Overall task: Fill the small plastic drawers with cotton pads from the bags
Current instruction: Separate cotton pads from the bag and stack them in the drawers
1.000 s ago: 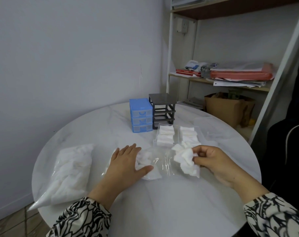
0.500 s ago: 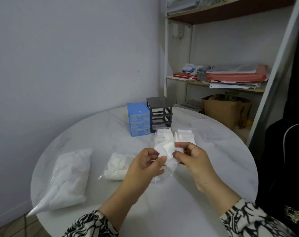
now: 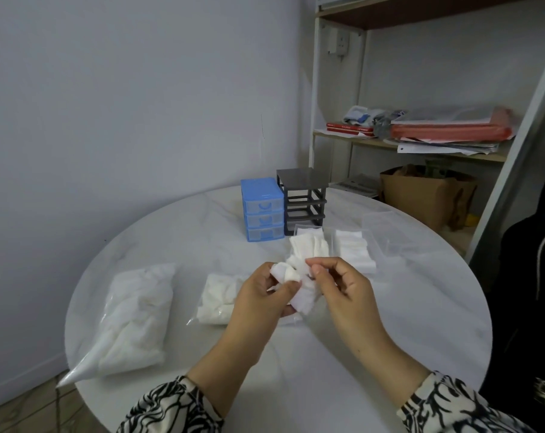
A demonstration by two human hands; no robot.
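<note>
A round white marble table (image 3: pixel 390 323) fills the lower frame. At 9 o'clock on it lies a large clear bag (image 3: pixel 134 320) packed with cotton pads, its sealed end hanging past the table edge. A smaller bag of pads (image 3: pixel 216 300) lies at centre, just left of the hands. At 12 o'clock a blue drawer unit (image 3: pixel 262 209) with three drawers closed stands touching a dark grey drawer frame (image 3: pixel 302 200), whose slots are seen without drawers. In front of these, two clear drawers (image 3: pixel 354 248) sit on the table, each holding stacked pads; a further clear tray (image 3: pixel 386 229) is seen at 2 o'clock.

Both hands are raised over the table centre. A bunch of cotton pads (image 3: pixel 299 281) is held between them: the left hand (image 3: pixel 262 298) is curled around the bunch from below, thumb on top; the right hand (image 3: pixel 343 287) pinches its upper edge between thumb and forefinger
</note>
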